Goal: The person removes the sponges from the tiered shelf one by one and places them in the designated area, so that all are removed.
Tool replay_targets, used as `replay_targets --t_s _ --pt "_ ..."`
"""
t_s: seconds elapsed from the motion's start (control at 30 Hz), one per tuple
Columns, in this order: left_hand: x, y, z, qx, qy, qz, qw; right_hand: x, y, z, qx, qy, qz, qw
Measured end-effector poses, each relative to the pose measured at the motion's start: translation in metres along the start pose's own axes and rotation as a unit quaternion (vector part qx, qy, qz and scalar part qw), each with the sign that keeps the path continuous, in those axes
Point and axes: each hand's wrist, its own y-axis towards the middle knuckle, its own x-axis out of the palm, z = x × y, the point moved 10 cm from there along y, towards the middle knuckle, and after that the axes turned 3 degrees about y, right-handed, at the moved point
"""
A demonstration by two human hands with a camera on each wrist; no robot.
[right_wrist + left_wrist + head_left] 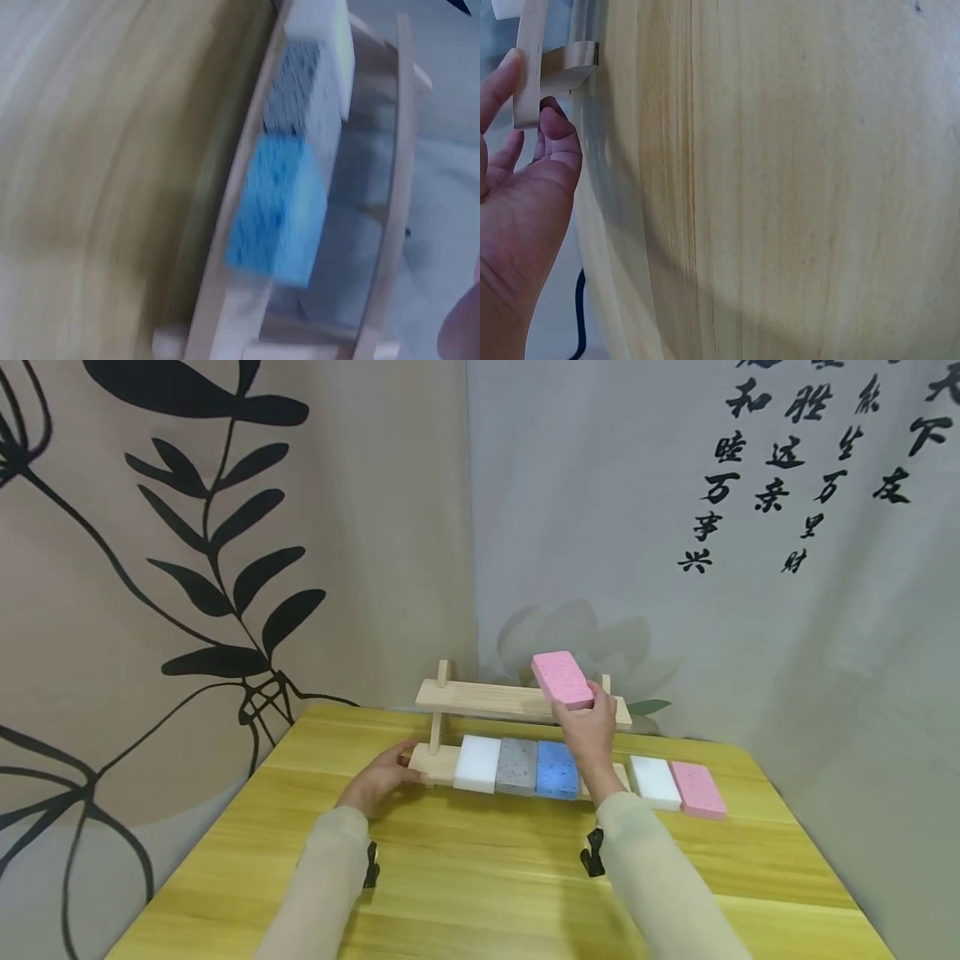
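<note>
Basically, R hand (588,733) pinches raised pink sponge (559,677) by its near end, tilted, near upper shelf (487,697) — a weak pinch might drop it. L hand (379,777) holds lower shelf (437,762) by its end — if that slackens, a bump w/ R sleeve (660,868) could prob. shift rack (437,732) & blue sponge (557,770).

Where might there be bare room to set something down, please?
The table is bare in front of the lower shelf, between the sleeves; the upper shelf is bare left of the held pink sponge. The lower shelf's middle is crowded by a white sponge, a grey sponge and a blue sponge.
</note>
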Motion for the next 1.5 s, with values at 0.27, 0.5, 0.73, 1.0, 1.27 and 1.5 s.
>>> replay_targets --t_s 0.27,0.5,0.73,1.0,1.27,1.5 --pt "-0.002 0.001 -0.001 0.001 0.006 -0.002 1.0000 -0.053 0.020 0.009 -0.004 0.017 0.039 0.9991" --pt "-0.001 0.001 -0.003 -0.002 0.001 -0.003 1.0000 -0.092 0.029 0.023 0.008 0.006 0.070 0.9975" --pt "0.000 0.001 -0.004 0.000 0.007 -0.009 0.9999 -0.142 0.037 0.044 0.057 -0.007 0.108 0.9925" --pt "-0.002 0.002 -0.005 -0.004 0.005 -0.004 1.0000 -0.199 0.045 0.081 0.117 -0.028 0.131 0.9840" --pt "-0.002 0.001 -0.003 0.003 0.005 -0.004 1.0000 -0.232 0.030 0.132 0.174 -0.062 0.111 0.9765" --pt "-0.001 0.003 -0.003 0.006 -0.002 -0.006 1.0000 -0.254 0.012 0.174 0.213 -0.077 0.086 0.9703"
